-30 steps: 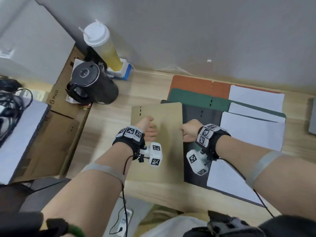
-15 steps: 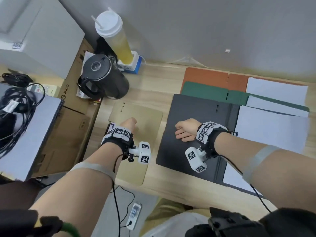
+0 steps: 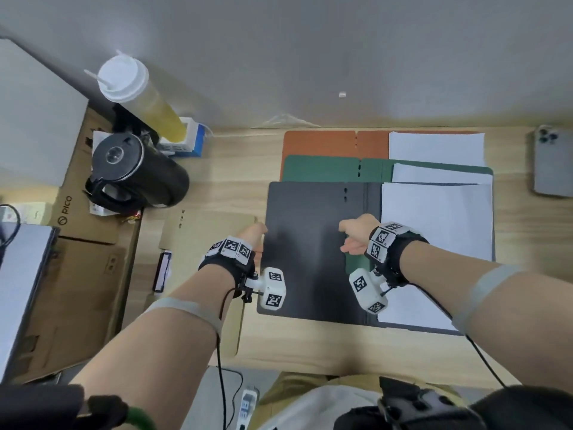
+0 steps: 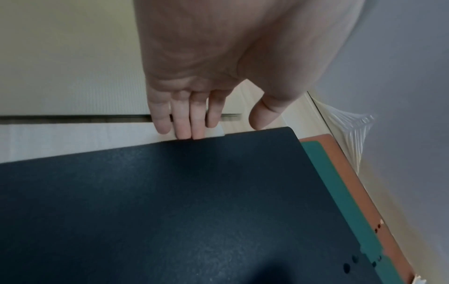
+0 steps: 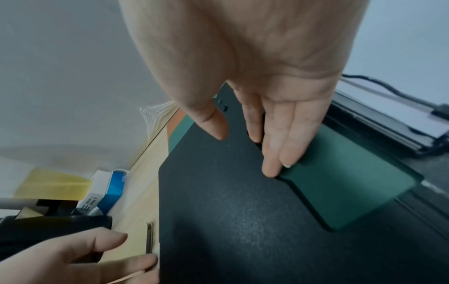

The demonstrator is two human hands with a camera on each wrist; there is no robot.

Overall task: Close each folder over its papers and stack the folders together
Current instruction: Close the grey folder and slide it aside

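A black folder (image 3: pixel 307 243) lies open in front of me, with white papers (image 3: pixel 434 243) on its right half. Behind it lie an open green folder (image 3: pixel 322 169) and an open orange folder (image 3: pixel 319 144), each with papers on its right half. A closed tan folder (image 3: pixel 210 237) lies to the left. My left hand (image 3: pixel 255 235) reaches the black cover's left edge (image 4: pixel 218 146), and its straight fingertips (image 4: pixel 187 134) touch that edge. My right hand (image 3: pixel 347 237) hovers flat over the cover, its fingertips (image 5: pixel 272 171) at a green inner pocket (image 5: pixel 340 192).
A black kettle (image 3: pixel 136 175), a lidded cup of yellow drink (image 3: pixel 136 94) and a blue-white box (image 3: pixel 192 141) stand at the back left. A phone (image 3: pixel 553 162) lies at the far right. A cardboard box (image 3: pixel 80 274) sits beyond the desk's left edge.
The tan folder has gone from over the black one to the desk's left side. My left hand has left it for the black cover's edge, and the right hand has shifted right.
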